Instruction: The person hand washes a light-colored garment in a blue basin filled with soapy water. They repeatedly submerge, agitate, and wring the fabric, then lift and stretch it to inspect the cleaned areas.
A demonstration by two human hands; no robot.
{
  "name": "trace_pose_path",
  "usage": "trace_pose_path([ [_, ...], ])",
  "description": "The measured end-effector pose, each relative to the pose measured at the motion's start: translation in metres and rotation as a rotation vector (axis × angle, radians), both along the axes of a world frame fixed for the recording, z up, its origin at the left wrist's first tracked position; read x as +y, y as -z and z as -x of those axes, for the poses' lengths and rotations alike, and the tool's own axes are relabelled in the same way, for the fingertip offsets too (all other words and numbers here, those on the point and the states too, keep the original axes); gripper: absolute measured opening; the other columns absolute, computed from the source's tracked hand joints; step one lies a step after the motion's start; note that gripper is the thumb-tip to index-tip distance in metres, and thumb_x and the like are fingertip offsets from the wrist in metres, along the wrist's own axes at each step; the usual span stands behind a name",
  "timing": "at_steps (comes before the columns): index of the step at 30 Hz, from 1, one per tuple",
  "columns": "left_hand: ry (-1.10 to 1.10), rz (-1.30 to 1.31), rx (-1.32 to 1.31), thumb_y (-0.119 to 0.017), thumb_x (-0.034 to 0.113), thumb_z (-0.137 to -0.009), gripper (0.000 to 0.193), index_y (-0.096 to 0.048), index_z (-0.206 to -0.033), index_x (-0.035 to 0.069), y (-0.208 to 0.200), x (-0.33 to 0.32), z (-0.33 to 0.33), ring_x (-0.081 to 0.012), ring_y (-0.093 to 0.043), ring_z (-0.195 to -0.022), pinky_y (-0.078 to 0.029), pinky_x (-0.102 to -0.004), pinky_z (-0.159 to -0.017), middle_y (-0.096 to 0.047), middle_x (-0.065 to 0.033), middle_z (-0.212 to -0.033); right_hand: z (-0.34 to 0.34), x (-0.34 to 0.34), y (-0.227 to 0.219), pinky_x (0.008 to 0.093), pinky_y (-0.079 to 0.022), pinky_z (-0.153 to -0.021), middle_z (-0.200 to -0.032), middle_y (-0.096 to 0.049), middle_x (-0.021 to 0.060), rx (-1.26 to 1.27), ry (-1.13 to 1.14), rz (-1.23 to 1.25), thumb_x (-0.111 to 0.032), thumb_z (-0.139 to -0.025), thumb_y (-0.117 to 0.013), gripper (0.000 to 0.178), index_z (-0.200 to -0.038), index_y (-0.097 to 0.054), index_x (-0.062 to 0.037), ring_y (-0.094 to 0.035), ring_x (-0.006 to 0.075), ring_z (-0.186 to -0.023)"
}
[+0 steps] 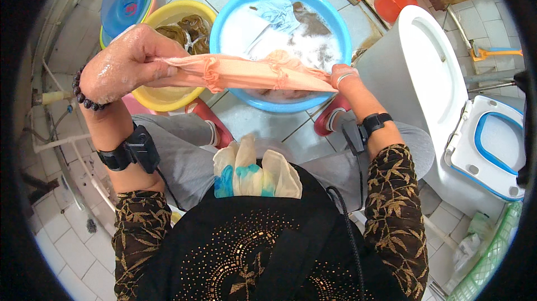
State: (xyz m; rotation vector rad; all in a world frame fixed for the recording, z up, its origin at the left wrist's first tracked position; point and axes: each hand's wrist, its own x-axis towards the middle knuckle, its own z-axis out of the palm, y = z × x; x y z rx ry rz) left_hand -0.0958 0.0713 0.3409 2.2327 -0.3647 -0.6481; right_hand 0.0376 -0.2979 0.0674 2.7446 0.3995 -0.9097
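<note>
A wet peach-coloured garment with ruffles is stretched sideways between my two hands. My left hand, flecked with suds, grips its left end, fingers closed. The other end is pinched in my right hand. The cloth spans the near part of a large blue basin full of white foam, where a light blue cloth and some dark fabric lie in the water. Beneath and beyond my left hand stands a yellow basin holding brown-olive cloth.
Stacked blue and coloured basins stand at the far left. To the right are a white toilet and its raised seat with blue trim. A red bucket sits at the far right, and pipes run along the left wall.
</note>
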Motion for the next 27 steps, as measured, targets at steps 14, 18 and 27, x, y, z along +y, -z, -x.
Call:
trace_pose_path([
  [14, 0.063, -0.071, -0.009, -0.063, 0.01, -0.073, 0.018, -0.063, -0.083, -0.006, -0.004, -0.019, 0.004, -0.0215, -0.058, -0.062, -0.046, -0.0302, -0.06, -0.061, -0.0137, -0.069, -0.021, -0.027, -0.023, 0.0368, -0.045, -0.09, -0.109, -0.062, 0.0113, 0.039, -0.142, -0.156, -0.039, -0.074, -0.066, 0.039, -0.103, -0.063, -0.0129, -0.058, 0.0287, -0.103],
  [18, 0.095, -0.092, -0.003, -0.062, 0.007, -0.073, 0.017, -0.064, -0.084, -0.005, -0.007, -0.025, 0.002, -0.0235, -0.059, -0.064, -0.047, -0.0309, -0.062, -0.062, -0.0148, -0.071, -0.006, -0.021, -0.02, 0.0383, -0.049, -0.083, -0.098, -0.065, 0.0134, -0.015, -0.233, -0.014, -0.033, -0.078, -0.06, 0.026, -0.09, -0.068, -0.012, -0.061, 0.0299, -0.095],
  [27, 0.156, -0.165, -0.013, -0.06, 0.007, -0.073, 0.017, -0.064, -0.085, -0.004, -0.007, -0.035, 0.007, -0.0244, -0.059, -0.063, -0.047, -0.0312, -0.061, -0.061, -0.0157, -0.07, -0.061, -0.025, -0.064, 0.034, -0.051, -0.062, -0.074, -0.066, 0.0106, -0.739, 0.378, -0.846, -0.026, -0.081, -0.061, 0.019, -0.085, -0.066, -0.0076, -0.065, 0.0238, -0.071],
])
